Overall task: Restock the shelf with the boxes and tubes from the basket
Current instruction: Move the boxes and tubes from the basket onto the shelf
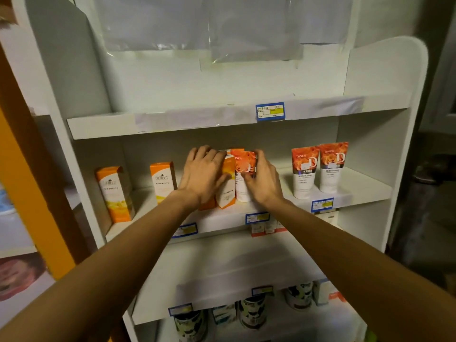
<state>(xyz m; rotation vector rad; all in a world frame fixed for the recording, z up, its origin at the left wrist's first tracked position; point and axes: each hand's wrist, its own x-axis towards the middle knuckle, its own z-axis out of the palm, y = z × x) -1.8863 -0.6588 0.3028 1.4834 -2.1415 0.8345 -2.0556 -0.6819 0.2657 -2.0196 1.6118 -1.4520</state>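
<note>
On the middle shelf [365,191] my left hand [202,174] rests with curled fingers over an orange-and-white box [225,191]. Beside it my right hand [264,178] grips a white tube with an orange flame top [243,169], standing upright next to that box. Two more orange-and-white boxes [114,193] [162,180] stand to the left. Two matching flame-topped tubes [304,169] [332,166] stand upright at the right end. The basket is out of view.
The top shelf [172,124] carries only a blue price tag [269,111]. Small boxes [266,227] sit on the shelf below, and cans [253,311] line the bottom shelf. An orange panel [29,183] borders the unit on the left.
</note>
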